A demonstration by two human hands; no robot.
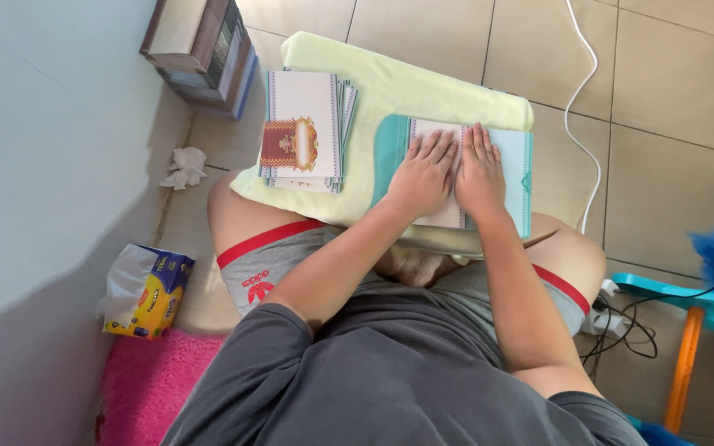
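We sat cross-legged on the tiled floor (671, 74) with a pale yellow pillow (406, 91) across our lap, and both our hands lay flat, palms down, side by side on a teal-and-white card (512, 177) resting on the pillow's half toward three o'clock. Our left hand (423, 175) and right hand (479, 175) touched along the forefingers, fingers stretched toward twelve o'clock and held close together; neither grip closed on anything, each hand open and pressing on the card's white middle panel. Both forearms ran up from six o'clock, converging at the wrists. The card's teal edge showed at nine o'clock of the left hand and at three o'clock of the right, where it hung just past the pillow's edge. A stack of cards (306, 132) with a red-and-gold emblem sat on the pillow at nine o'clock of the hands, near but apart from them, with bare pillow between. The pillow's far edge at twelve o'clock gave onto open tiles. At three o'clock a white cable (592, 99) trailed across the floor. A wall (43, 124) closed the side at nine o'clock, with a pile of books (204, 54) by its foot, a crumpled tissue (183, 168) beside it, and a tissue pack (146, 291) nearer us.
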